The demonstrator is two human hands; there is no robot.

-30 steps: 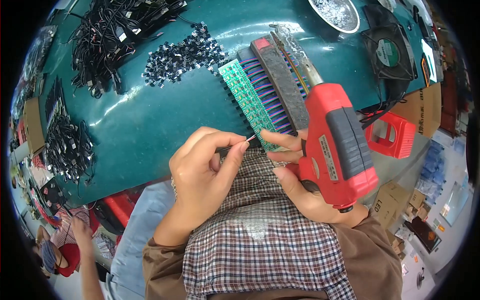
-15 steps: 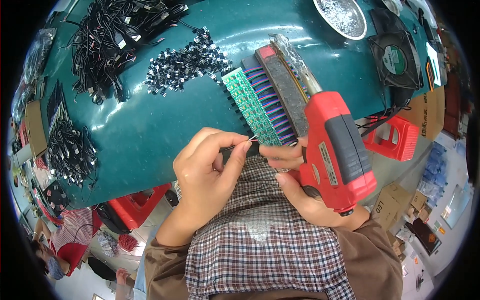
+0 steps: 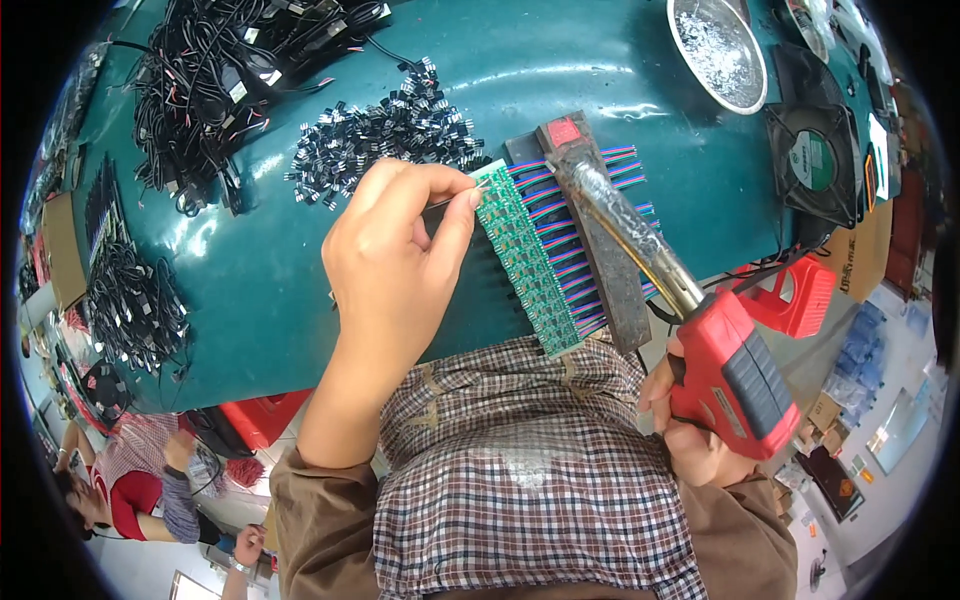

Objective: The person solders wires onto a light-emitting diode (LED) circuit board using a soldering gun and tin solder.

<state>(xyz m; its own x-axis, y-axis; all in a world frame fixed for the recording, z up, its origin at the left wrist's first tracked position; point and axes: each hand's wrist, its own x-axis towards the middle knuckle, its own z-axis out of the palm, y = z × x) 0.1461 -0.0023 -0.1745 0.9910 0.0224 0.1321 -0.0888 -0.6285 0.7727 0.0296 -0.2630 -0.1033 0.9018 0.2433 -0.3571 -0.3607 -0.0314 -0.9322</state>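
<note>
Between thumb and forefinger, my left hand (image 3: 395,240) pinches a thin wire, its pale end (image 3: 483,187) at the far end of a long green circuit board panel (image 3: 532,262). Rows of small parts cover the panel, and striped ribbon wires (image 3: 560,238) run from its right side across a dark bar (image 3: 612,265) with a red patch at its far end. My right hand (image 3: 690,435) is wrapped round the grip of a red and black soldering gun (image 3: 735,375). Its metal barrel (image 3: 640,225) slants over the bar, its front end near the bar's far end.
Small black connectors (image 3: 385,130) lie heaped beyond my left hand. Black cables are piled at far left (image 3: 205,90), with another cable bundle (image 3: 135,305) nearer. A dish of silvery bits (image 3: 715,55) and a black fan (image 3: 815,160) stand at right. Another person (image 3: 130,485) is at lower left.
My left hand has moved away from me, from the panel's near end to its far end. The soldering gun has shifted right and nearer, its barrel now slanting over the bar.
</note>
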